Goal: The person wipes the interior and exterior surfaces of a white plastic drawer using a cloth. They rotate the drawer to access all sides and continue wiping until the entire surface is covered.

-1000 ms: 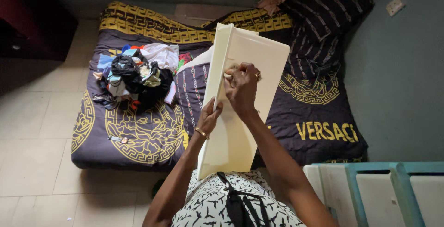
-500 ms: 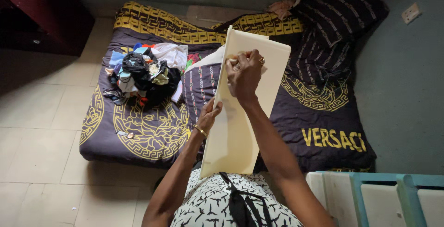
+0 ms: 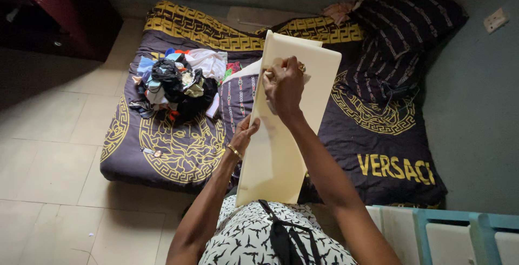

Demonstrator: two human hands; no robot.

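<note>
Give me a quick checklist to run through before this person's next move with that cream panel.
1. Left hand steadies the cream panel at its left edge: ok.
2. Right hand presses a small whitish object against the panel's upper face: ok; what the object is, cannot tell.
3. Panel's lower end rests against the person's patterned top: ok.
4. Panel's upper end hangs over the mattress, touching nothing there: ok.
5. Pile of clothes lies to the left, apart from the panel: ok.
6. Back of the panel: cannot tell, hidden.
</note>
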